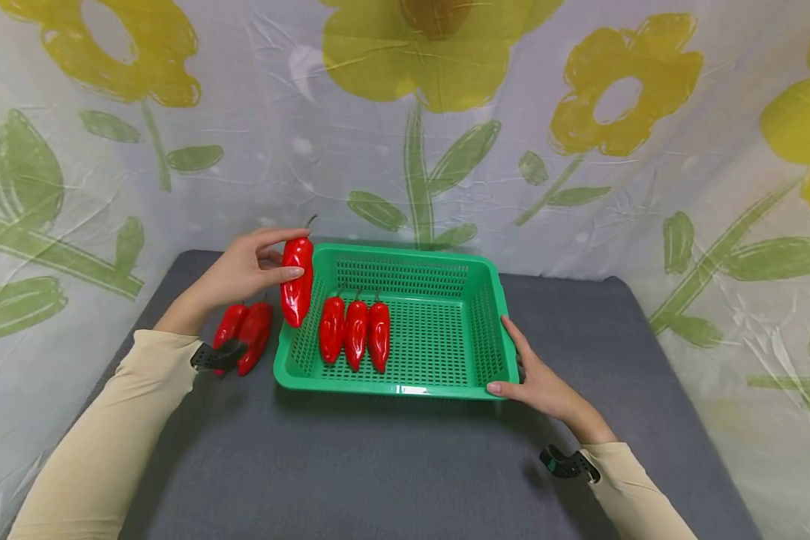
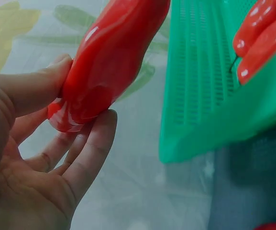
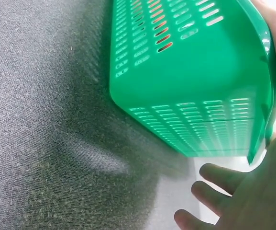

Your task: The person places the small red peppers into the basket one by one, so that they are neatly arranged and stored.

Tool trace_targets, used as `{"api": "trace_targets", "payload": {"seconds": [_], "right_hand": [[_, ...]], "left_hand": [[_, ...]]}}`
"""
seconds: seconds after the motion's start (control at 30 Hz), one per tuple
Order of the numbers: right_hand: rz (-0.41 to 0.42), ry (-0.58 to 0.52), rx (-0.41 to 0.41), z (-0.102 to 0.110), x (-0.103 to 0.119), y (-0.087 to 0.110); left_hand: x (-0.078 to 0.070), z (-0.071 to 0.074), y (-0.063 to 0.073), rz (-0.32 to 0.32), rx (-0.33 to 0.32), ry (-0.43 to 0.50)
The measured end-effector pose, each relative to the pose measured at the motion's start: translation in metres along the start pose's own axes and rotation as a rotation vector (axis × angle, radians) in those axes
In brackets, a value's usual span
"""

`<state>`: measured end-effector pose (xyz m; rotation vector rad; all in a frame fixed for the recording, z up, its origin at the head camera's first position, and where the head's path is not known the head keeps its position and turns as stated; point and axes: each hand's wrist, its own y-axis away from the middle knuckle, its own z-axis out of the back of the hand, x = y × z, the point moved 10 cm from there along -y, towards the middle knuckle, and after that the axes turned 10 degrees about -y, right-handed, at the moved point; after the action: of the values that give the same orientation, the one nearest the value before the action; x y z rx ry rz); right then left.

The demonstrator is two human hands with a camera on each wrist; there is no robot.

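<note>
My left hand (image 1: 243, 262) pinches a glossy red chili pepper (image 1: 297, 289) between thumb and fingers, its stem up. In the head view this pepper overlaps the left rim of a green plastic basket (image 1: 439, 337). Inside the basket, three red peppers (image 1: 355, 335) lie side by side toward the left. The left wrist view shows the held pepper (image 2: 114, 57) beside the basket wall (image 2: 195, 129). At the basket's near right corner, my right hand (image 1: 540, 386) grips the rim, thumb on the front edge. Three of its fingers (image 3: 209, 196) extend off the basket in the right wrist view.
Two more red peppers (image 1: 255, 337) lie on the dark grey table (image 1: 405, 465) left of the basket, partly behind the left wrist's black strap (image 1: 217, 355). A pale cloth with yellow flowers (image 1: 256, 150) hangs around the back and sides.
</note>
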<state>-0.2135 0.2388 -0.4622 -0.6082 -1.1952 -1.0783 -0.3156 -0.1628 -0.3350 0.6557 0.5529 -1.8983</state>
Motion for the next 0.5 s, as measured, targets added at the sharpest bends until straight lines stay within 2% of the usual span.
{"api": "trace_targets", "payload": {"seconds": [0.23, 0.5], "right_hand": [[-0.009, 0.01, -0.005, 0.0, 0.0, -0.001], [-0.016, -0.002, -0.004, 0.0, 0.0, 0.0]], "left_hand": [[-0.012, -0.016, -0.018, -0.065, 0.012, 0.018], [-0.017, -0.038, -0.036, -0.077, 0.051, 0.027]]}}
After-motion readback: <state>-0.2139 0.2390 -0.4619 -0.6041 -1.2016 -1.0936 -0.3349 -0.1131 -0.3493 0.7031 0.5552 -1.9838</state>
